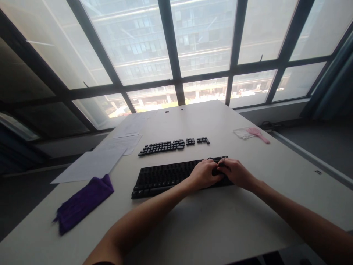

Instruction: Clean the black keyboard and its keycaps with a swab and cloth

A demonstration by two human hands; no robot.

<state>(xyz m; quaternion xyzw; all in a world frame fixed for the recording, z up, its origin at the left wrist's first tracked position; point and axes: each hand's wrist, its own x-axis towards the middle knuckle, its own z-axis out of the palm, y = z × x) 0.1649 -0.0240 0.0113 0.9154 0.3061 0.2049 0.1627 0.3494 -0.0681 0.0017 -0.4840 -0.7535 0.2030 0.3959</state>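
A black keyboard [162, 176] lies flat on the white table in front of me. My left hand [204, 172] is over its right part, fingers curled and thumb pointing right. Close against it, my right hand [233, 170] bends over the right end of the keyboard with its fingers pinched together. The fingertips of both hands meet there, and what they hold is too small and dark to make out. Behind the keyboard, loose black keycaps [162, 148] lie in rows laid out like a keyboard, with smaller groups of keycaps [190, 141] to the right.
A folded purple cloth [85, 204] lies at the left, below several white paper sheets [91, 165]. On the right are a pink brush-like object [257, 134] and a clear plastic bag [242, 133]. Large windows [204, 36] stand behind the white table [198, 121].
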